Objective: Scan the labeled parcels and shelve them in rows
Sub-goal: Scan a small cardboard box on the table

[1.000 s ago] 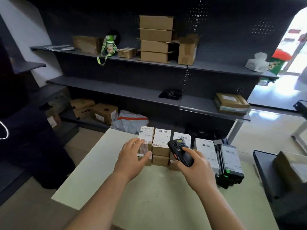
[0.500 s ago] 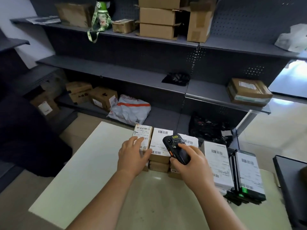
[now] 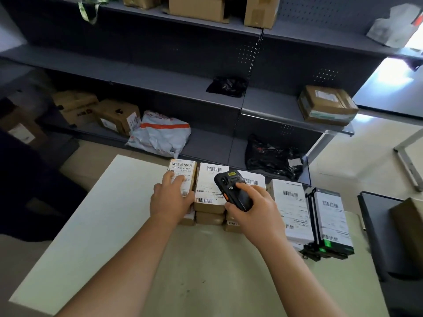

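Work table (image 3: 103, 225), pale top, near and left edges cut off by the frame. Along its far edge is a row of labelled parcels stacked in low piles; the lower boxes are mostly hidden by the hands and their labels are not legible. Leftmost parcel (image 3: 183, 170): brown box, white barcode label facing up. The left hand (image 3: 170, 201) rests on it, fingers close together and nearly straight on the label, thumb stretched along the near edge. Middle parcel (image 3: 209, 187): white label, partly covered by the scanner (image 3: 233, 191), a black handheld with an orange side button. The right hand (image 3: 254, 209) grips the scanner from behind, forefinger curled onto its back, and holds it over the row; its screen is turned away. Third parcel (image 3: 255, 179): only the far strip of its label shows. White flat parcel (image 3: 290, 209), to the right, its near corner hidden behind the right forearm. Black parcel (image 3: 332, 216), at the table's right edge, white label on top. Shelving (image 3: 160, 72) behind, dark grey: top-tier cartons (image 3: 199, 8) cropped by the frame; middle tier with a crumpled black bag (image 3: 226, 85) and a taped brown carton (image 3: 327, 105); bottom tier with brown boxes (image 3: 116, 115), a grey mailer bag (image 3: 160, 133) and a black plastic bag (image 3: 272, 159), contents not discernible.
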`<action>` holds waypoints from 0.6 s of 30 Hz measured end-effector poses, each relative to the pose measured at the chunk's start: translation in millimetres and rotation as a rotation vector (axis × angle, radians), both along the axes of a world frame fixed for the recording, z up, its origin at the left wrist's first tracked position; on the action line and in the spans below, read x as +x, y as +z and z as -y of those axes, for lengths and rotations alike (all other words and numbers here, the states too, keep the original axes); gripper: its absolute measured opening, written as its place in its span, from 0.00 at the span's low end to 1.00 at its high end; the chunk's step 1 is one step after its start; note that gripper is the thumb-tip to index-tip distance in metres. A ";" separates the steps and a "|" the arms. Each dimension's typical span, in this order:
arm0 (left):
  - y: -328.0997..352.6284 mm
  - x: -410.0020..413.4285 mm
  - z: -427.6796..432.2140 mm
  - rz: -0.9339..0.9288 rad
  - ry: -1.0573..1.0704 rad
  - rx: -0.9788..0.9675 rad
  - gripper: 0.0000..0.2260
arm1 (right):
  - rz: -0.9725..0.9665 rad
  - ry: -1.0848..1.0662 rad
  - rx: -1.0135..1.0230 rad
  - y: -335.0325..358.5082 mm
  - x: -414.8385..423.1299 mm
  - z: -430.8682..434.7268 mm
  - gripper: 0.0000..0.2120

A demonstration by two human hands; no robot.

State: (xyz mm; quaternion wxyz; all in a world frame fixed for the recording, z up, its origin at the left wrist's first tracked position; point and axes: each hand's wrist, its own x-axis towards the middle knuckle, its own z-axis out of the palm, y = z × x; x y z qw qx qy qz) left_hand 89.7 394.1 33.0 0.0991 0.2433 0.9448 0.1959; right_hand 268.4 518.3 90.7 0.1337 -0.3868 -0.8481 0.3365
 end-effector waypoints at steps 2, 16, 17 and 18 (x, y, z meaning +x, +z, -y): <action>7.2 2.5 7.8 -0.048 0.002 0.039 0.24 | -0.003 0.007 -0.002 4.0 -0.4 2.4 0.24; 153.8 56.6 28.1 -0.437 -0.057 0.422 0.22 | -0.206 0.041 0.168 117.3 44.5 12.9 0.25; 160.5 61.1 30.5 -0.458 -0.059 0.446 0.22 | -0.220 0.040 0.187 124.6 50.1 15.9 0.25; 167.1 65.5 32.8 -0.484 -0.066 0.470 0.21 | -0.232 0.036 0.205 131.7 56.0 19.4 0.25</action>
